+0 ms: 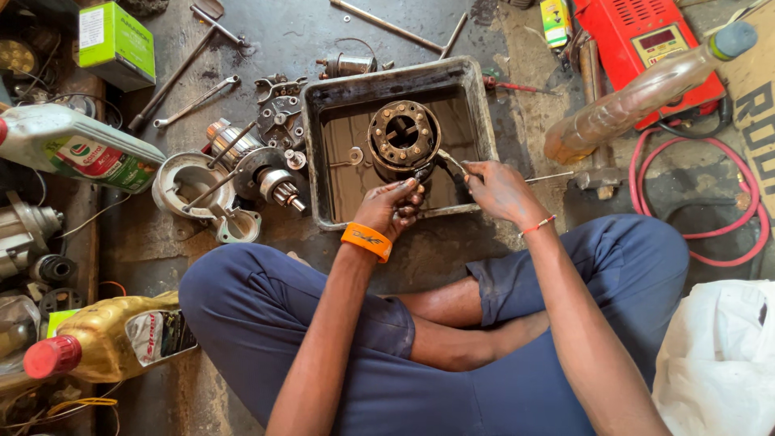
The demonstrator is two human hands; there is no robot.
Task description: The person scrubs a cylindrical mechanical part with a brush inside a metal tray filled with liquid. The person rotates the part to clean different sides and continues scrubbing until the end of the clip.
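A round, rusty metal motor part (pixel 403 137) stands in dark liquid inside a square metal tray (pixel 476 105). My left hand (pixel 391 208), with an orange wristband, grips the part's near rim. My right hand (pixel 498 192) holds a small brush (pixel 449 162) whose tip touches the part's right side. I sit cross-legged in blue trousers right behind the tray.
Left of the tray lie a motor armature (pixel 270 179), a round housing (pixel 187 182), brackets and spanners (pixel 196 100). Oil bottles (pixel 73 145) and a green box (pixel 117 42) sit at the far left. A red charger (pixel 646 36), a plastic bottle (pixel 638 97) and red cable (pixel 726 202) are on the right.
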